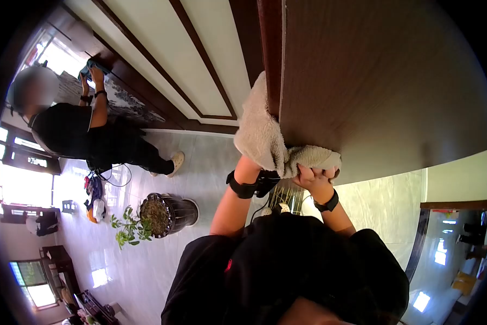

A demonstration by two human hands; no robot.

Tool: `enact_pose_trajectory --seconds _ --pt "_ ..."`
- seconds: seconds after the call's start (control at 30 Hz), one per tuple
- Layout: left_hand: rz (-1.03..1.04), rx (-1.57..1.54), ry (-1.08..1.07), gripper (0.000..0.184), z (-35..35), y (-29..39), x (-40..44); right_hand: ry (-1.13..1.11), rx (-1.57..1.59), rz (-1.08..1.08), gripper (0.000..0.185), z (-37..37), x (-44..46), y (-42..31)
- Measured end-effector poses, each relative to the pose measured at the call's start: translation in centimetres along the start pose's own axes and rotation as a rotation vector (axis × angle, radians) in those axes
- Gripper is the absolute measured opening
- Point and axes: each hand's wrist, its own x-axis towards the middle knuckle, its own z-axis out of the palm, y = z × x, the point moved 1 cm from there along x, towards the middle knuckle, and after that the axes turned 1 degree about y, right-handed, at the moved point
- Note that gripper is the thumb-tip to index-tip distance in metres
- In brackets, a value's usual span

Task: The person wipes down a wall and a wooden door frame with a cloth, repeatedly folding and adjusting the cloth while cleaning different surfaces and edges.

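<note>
A pale beige towel [260, 127] is pressed against the reddish-brown edge of a dark wooden door or panel [373, 92]. My left hand [247, 166] holds the towel at that edge; the cloth covers its fingers. Another bunched part of the towel [314, 156] lies along the panel's lower border. Around that part my right hand [317, 182] is closed, with its fingers curled over the cloth. Both wrists carry black bands. Whether the two bunches are one cloth, I cannot tell.
At left another person [70, 127] in dark clothes holds a dark blue cloth [89, 69] against a picture on the wall. A potted plant [170, 215] stands on the shiny tiled floor [124, 271]. Beyond it lies a heap of clothes or bags [94, 200].
</note>
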Motion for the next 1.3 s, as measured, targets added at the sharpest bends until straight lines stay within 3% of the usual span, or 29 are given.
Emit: enact_pose_trajectory --seconds 0.17,0.23,0.33,0.4,0.5,0.57,0.6,0.67,0.7,0.77,0.8,0.83,0.9,0.93,1.0,1.07,1.13,1.3 --pt "-0.07 -0.044 -0.053 0.053 0.9 -0.9 -1.8 -0.218 0.032 -0.007 0.027 0.3 -3.5 0.8" --pt "-0.113 -0.065 -0.09 0.052 1.4 -1.3 -2.6 -0.207 -0.042 -0.101 0.027 0.3 -3.3 0.9" --pt "-0.156 -0.091 -0.153 0.051 2.1 -2.3 -3.1 -0.178 0.183 0.081 0.026 0.3 -0.9 0.2" --pt "-0.188 -0.109 -0.215 0.05 2.2 -3.0 -2.7 -0.191 0.195 0.049 0.026 0.1 0.0 0.3" --pt "-0.284 -0.12 -0.433 0.049 -0.2 -3.9 0.6 -0.183 0.139 -0.06 0.024 0.1 -0.7 0.5" --pt "-0.443 -0.123 -0.8 0.048 -3.3 -3.8 3.2 -0.088 0.098 -0.048 0.024 -0.8 -0.1 0.6" --pt "-0.459 -0.121 -0.786 0.048 -3.0 -2.5 2.1 -0.121 0.191 0.018 0.024 -1.5 0.0 0.6" --pt "0.002 0.21 -0.147 0.047 -1.2 1.2 -0.1 -0.145 0.329 0.06 0.027 -3.0 1.5 1.1" --pt "-0.006 0.221 -0.139 0.047 -0.5 2.0 -0.1 -0.155 0.443 0.104 0.031 -3.4 1.8 1.3" --pt "0.139 0.259 0.342 0.048 0.0 3.8 -0.3 -0.175 0.461 0.114 0.032 -4.3 1.6 1.3" --pt "0.276 0.305 0.359 0.051 -0.3 4.7 0.6 -0.144 0.378 0.193 0.031 -4.8 2.7 1.3" --pt "0.271 0.312 0.359 0.051 -0.3 5.7 1.2 -0.115 0.291 0.271 0.03 -5.2 3.8 1.4" --pt "0.041 -0.261 0.353 0.052 -0.3 6.7 1.7 -0.101 0.27 0.267 0.031 -5.6 5.1 1.3" --pt "0.089 -0.028 0.29 0.053 -0.3 5.8 1.2 -0.061 0.27 0.283 0.035 -5.6 5.2 1.5" --pt "0.065 0.095 0.284 0.052 2.0 2.3 1.9 0.021 0.196 0.255 0.036 -5.1 5.1 1.9" --pt "0.037 0.253 0.268 0.051 2.6 1.4 2.8 -0.034 0.198 0.252 0.034 -3.0 0.9 2.5" --pt "0.036 0.21 0.194 0.05 1.3 2.5 2.1 -0.196 0.156 0.192 0.035 -1.8 1.0 2.6" --pt "0.0 0.092 0.049 0.049 -1.6 5.5 0.2 -0.22 0.074 0.041 0.048 -0.3 -2.5 3.0"
